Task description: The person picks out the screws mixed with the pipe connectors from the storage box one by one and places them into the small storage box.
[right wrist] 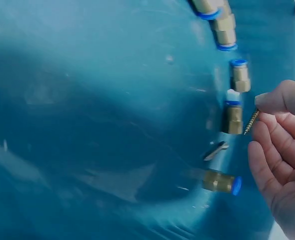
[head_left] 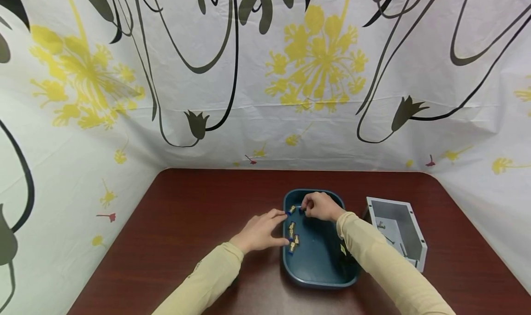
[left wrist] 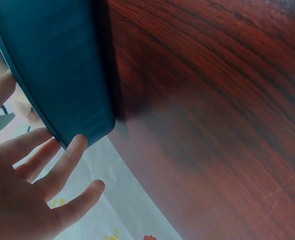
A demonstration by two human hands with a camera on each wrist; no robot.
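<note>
My right hand [head_left: 321, 207] is over the far end of a blue plastic tray [head_left: 313, 278]. Between thumb and fingers it pinches a small gold-coloured screw [right wrist: 251, 122], clear in the right wrist view. Brass fittings [head_left: 292, 247] with blue collars lie in a row along the tray's left side. Near the far fitting [right wrist: 217, 181] rests a small silver screw-like piece [right wrist: 216, 150]. My left hand [head_left: 260, 230] is spread at the tray's left rim, fingers extended. In the left wrist view, fingertips [left wrist: 77, 142] lie against the tray's rim and outer wall, holding no loose part.
A grey open box [head_left: 419, 236] stands right of the tray, beside my right forearm, with several small metal screws inside. Both containers stand on a dark red-brown wooden table [head_left: 199, 209]. Patterned white cloth [head_left: 249, 89] hangs behind the table and at its sides.
</note>
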